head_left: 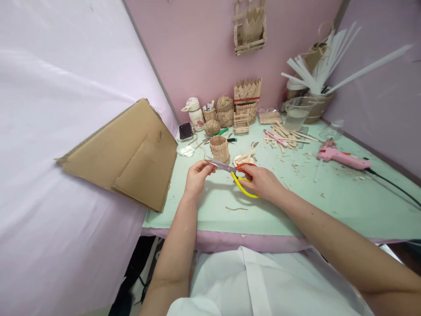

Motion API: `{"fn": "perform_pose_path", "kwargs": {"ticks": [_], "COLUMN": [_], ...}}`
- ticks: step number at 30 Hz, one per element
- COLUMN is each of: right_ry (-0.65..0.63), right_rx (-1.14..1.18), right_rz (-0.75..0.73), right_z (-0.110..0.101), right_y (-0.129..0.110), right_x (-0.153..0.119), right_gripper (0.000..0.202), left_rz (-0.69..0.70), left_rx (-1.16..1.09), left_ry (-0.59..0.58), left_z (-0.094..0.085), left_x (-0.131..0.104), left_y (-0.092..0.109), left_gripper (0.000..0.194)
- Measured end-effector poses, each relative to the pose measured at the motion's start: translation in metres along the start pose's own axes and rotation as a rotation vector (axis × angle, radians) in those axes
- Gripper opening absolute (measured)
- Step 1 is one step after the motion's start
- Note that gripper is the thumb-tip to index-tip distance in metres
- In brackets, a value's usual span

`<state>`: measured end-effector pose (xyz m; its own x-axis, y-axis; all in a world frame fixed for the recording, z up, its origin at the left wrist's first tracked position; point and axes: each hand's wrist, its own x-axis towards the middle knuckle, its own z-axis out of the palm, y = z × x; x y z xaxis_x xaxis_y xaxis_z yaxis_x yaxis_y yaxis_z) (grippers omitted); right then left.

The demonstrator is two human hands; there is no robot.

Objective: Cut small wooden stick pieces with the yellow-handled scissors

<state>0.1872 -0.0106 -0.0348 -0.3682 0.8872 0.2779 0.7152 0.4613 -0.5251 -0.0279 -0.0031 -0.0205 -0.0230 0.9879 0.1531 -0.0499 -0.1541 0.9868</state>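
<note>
Pinching its thumb and fingers close together, the left hand (199, 175) was held up by the tips of a pair of metal scissors (225, 166) with one red handle and one yellow handle. There might have been a bit of string in that pinch, but it was too small to tell. The right hand (263, 182) was curled around the scissors' handles, and the blades pointed at the left fingertips. Just past the blades, a small round cup made of light brown wood bits (219, 151) stood upright on the pale green table (279, 219), open at the top. The wall that showed had no gaps, so that part looked done, but its far outside was hidden. Nearer the person lay a short, thin brown strand (237, 209), so some cutting seemed done too. How much was left was hard to say. Behind the cup sat a round ball of brown twine (212, 127), and to the right lay a messy pile of flat wooden sticks (284, 137), so there was plenty to use. Farther right, a pink glue gun (345, 159) with a black cord lay down, not in any hand.
</note>
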Motion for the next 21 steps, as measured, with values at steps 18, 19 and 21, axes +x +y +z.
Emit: {"fn": "perform_pose_path", "kwargs": {"ticks": [18,19,21], "right_ry": [0.025,0.033,0.054], "right_rx": [0.235,0.232,0.221], "right_rz": [0.065,0.066,0.063], "right_z": [0.0061,0.0065,0.0073], "right_y": [0.0062,0.0069,0.0083], "right_x": [0.006,0.0061,0.006], "right_gripper": [0.029,0.029,0.027], "left_rz": [-0.071,-0.072,-0.077], "left_rx": [-0.134,-0.137,-0.137], "left_ry": [0.031,0.032,0.031], "left_z": [0.0035,0.0033,0.003], "left_x": [-0.0002,-0.0002,0.0], "left_y": [0.0032,0.003,0.0025], "left_gripper": [0.02,0.02,0.021]}}
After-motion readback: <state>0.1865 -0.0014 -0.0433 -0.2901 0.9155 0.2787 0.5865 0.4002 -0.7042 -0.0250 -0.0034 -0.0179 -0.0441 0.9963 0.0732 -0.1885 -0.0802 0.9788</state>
